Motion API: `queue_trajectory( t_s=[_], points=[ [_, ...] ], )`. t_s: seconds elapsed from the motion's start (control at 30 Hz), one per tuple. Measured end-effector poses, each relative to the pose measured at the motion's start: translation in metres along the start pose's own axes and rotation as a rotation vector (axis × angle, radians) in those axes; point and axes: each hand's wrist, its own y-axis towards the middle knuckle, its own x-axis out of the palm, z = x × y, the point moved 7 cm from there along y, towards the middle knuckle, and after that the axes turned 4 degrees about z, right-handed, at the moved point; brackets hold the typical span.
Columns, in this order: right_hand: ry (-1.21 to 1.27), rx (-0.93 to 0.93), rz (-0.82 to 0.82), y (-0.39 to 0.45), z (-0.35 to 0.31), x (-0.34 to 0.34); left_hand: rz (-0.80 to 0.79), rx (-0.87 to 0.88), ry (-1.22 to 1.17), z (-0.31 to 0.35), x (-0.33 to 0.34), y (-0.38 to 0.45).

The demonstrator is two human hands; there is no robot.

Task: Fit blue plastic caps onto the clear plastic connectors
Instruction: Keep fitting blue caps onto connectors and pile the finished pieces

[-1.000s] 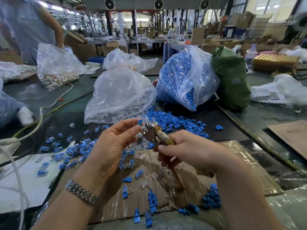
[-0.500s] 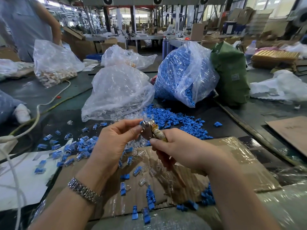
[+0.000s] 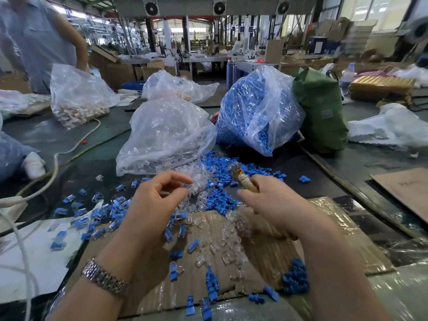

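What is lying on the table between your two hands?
In the head view, a loose heap of clear plastic connectors and blue caps lies between the left hand and the right hand, which grips a tape-wrapped tool.

— The hands have come apart?

— Yes. A second ago the left hand pressed a piece against the tip of the tool; now it has drawn off toward nine o'clock, thumb and fingertips curled near the loose clear connectors.

— And the right hand?

— It went toward three o'clock, still gripping the tool, whose tip now points to eleven o'clock.
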Motion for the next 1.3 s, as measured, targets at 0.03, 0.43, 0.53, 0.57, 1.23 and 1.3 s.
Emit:
queue_trajectory(
  t_s=[0.03,0.43,0.53,0.57,1.23,1.3],
  points=[
    [-0.068,0.032,0.024,0.002,0.004,0.000,0.001,0.017,0.051,0.001,0.000,-0.001],
    [-0.472,0.154,0.102,0.008,0.019,0.017,-0.111,0.027,0.895,-0.007,0.006,-0.006],
    [-0.468,-0.031,0.203,0.009,-0.008,0.017,-0.123,0.085,0.853,0.000,0.012,-0.008],
    [-0.455,-0.093,0.182,0.009,-0.016,0.021,-0.159,0.106,0.824,0.002,0.017,-0.010],
    [-0.034,-0.121,0.163,0.011,-0.027,0.023,-0.154,0.086,0.315,0.003,0.032,-0.007],
    [0.095,-0.140,0.176,0.009,-0.026,0.020,-0.178,-0.037,0.083,-0.001,0.031,-0.007]
  ],
)
